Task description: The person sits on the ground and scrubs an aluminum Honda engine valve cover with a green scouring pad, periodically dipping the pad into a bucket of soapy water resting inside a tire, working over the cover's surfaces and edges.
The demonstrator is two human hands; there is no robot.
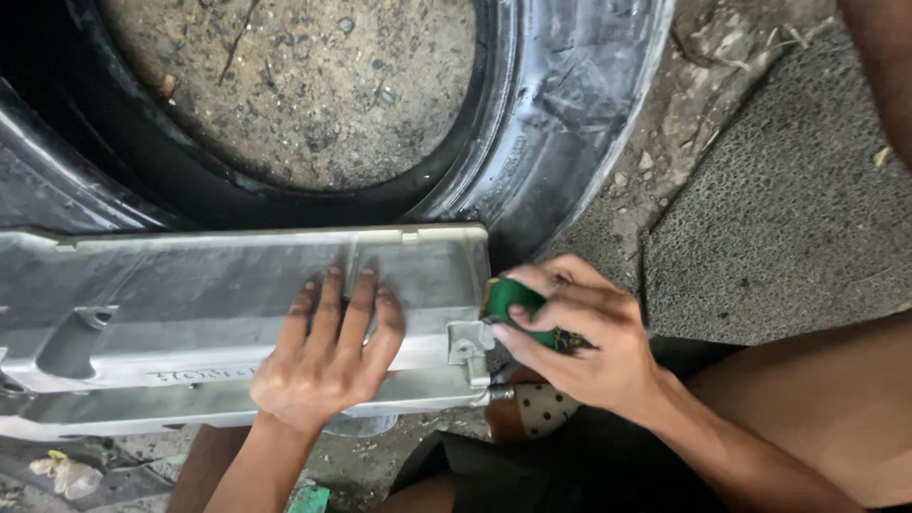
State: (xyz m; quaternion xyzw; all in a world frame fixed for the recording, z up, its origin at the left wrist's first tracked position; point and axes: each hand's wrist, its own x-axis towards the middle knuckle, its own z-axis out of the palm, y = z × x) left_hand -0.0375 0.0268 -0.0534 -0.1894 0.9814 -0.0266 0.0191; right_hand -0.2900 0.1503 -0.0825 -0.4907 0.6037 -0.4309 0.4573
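Pressing flat, open-palmed, the left hand (328, 356) steadies a stiff, weighty-looking grey metal cover (190, 313) while the right hand (570, 337) closes its grip on a soft green pad (513, 304) at the cover's end.

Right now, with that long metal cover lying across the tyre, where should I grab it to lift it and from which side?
Probably by its two long edges near the middle, coming down from above. The metal cover lies flat and long across the tyre, so a middle hold should keep it level. The left hand already presses flat there; the right hand is busy with a green pad at the end bracket.
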